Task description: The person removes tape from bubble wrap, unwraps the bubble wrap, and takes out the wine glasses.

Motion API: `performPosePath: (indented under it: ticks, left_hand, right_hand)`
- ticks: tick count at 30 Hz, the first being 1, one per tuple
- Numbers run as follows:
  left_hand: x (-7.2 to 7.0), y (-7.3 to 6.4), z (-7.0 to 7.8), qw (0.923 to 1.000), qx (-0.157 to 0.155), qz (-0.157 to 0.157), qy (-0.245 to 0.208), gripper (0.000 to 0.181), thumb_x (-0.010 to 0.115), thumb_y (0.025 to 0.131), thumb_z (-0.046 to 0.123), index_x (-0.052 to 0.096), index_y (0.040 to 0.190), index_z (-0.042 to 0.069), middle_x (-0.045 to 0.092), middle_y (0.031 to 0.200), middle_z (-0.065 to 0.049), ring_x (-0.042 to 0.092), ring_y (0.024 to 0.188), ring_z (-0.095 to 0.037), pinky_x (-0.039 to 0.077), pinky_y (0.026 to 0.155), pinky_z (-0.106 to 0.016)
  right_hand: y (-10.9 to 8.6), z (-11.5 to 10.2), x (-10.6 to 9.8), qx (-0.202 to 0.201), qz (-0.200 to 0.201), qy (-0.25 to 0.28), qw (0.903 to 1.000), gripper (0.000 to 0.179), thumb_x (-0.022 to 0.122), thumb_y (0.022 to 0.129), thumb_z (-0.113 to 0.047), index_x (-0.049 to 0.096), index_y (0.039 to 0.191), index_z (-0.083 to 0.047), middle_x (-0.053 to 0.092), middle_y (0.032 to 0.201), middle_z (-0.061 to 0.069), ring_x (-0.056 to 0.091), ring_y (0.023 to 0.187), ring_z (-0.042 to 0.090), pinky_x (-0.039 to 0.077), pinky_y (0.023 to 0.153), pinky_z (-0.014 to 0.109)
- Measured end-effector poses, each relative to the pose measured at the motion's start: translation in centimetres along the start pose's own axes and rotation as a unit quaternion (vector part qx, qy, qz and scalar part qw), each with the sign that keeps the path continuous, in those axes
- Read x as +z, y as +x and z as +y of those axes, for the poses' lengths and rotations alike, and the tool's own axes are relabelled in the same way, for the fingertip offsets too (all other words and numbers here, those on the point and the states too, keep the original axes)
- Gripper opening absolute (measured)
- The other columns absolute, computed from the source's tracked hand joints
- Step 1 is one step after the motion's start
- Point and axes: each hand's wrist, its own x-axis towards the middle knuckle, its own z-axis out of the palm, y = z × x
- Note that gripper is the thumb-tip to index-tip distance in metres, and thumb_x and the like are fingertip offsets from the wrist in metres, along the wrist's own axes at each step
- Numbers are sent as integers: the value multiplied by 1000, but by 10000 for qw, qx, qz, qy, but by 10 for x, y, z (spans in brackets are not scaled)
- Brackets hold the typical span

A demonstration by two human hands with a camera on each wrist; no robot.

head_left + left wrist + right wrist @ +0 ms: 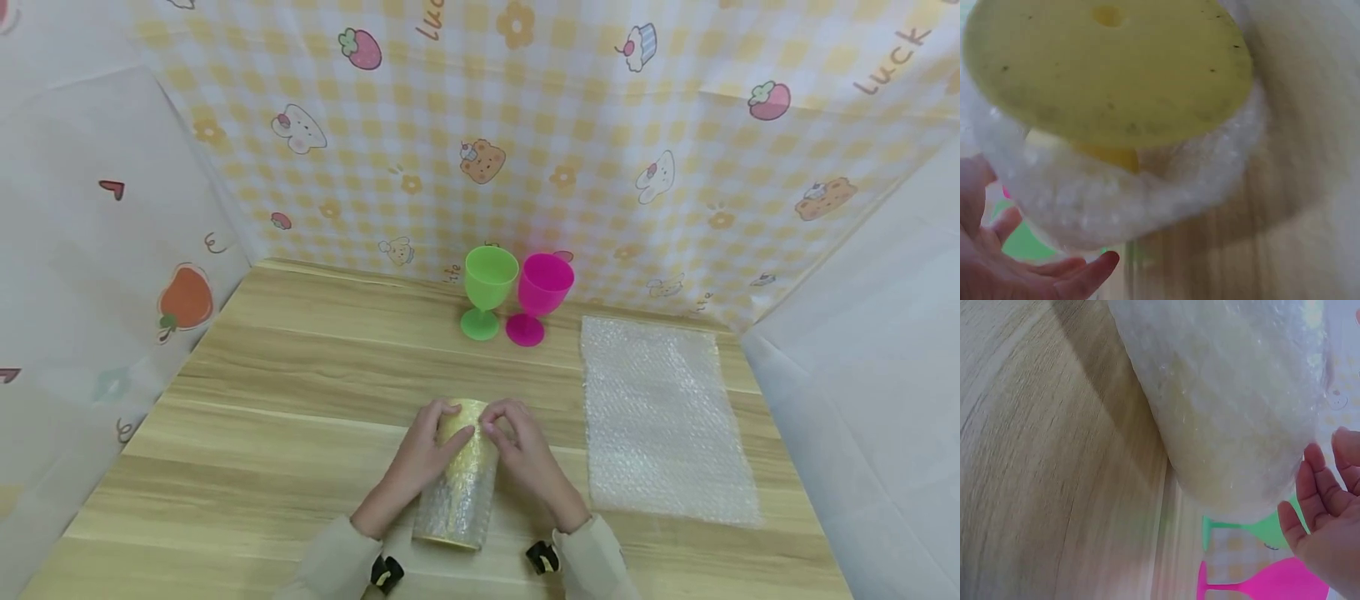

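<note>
A yellow goblet rolled in clear bubble wrap lies on its side, its round yellow base point(1110, 75) towards me. Part of its yellow stem point(1107, 156) shows behind the base in the left wrist view; the wrap covers the rest. My left hand point(423, 454) holds the roll from the left, thumb across the top and fingers along the far left side. At the upper right of the roll, my right hand point(531, 454) has thumb and forefinger tips together on the bubble wrap point(457, 496). In the right wrist view its fingertips point(1314, 456) touch the wrap's side.
A green goblet point(491, 279) and a pink goblet point(543, 286) stand upright side by side at the table's back edge, near the patterned cloth point(420, 158). A flat bubble wrap sheet point(667, 425) lies to the right on the wooden table point(277, 400).
</note>
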Motion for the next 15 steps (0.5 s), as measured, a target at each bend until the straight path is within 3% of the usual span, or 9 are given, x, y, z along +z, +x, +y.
performPosePath:
  ticks: [4, 7, 10, 15]
  left_hand:
    - [3, 3, 8, 9991, -192, 187, 335, 35, 62, 87, 38, 51, 104, 10, 55, 121, -13, 51, 114, -35, 47, 88, -51]
    - [3, 6, 12, 9969, -280, 285, 679, 38, 65, 85, 39, 49, 103, 10, 56, 118, -12, 58, 99, -30, 50, 73, -38]
    - [3, 8, 17, 9940, -391, 311, 972, 46, 68, 81, 43, 50, 105, 8, 56, 118, -11, 56, 77, -21, 44, 58, -26]
    - [5, 10, 21, 9907, -370, 277, 1281, 62, 69, 76, 53, 50, 110, 4, 56, 115, -13, 47, 64, -14, 40, 50, -22]
  right_hand:
    - [-2, -2, -5, 179, -20, 531, 9984, 7, 52, 94, -10, 54, 96, -4, 60, 104, 11, 53, 110, 27, 42, 99, 48]
    - [-3, -2, -9, 298, 2, 819, 9962, 12, 51, 95, -12, 53, 96, 0, 59, 106, 14, 53, 111, 29, 41, 102, 40]
    - [-4, 1, -11, 347, 87, 989, 9945, 13, 53, 94, -12, 53, 96, 1, 58, 107, 14, 54, 110, 28, 42, 102, 32]
    - [-4, 0, -7, 216, 606, 495, 9967, 24, 69, 82, -11, 50, 92, -1, 55, 106, 17, 54, 105, 28, 45, 100, 35]
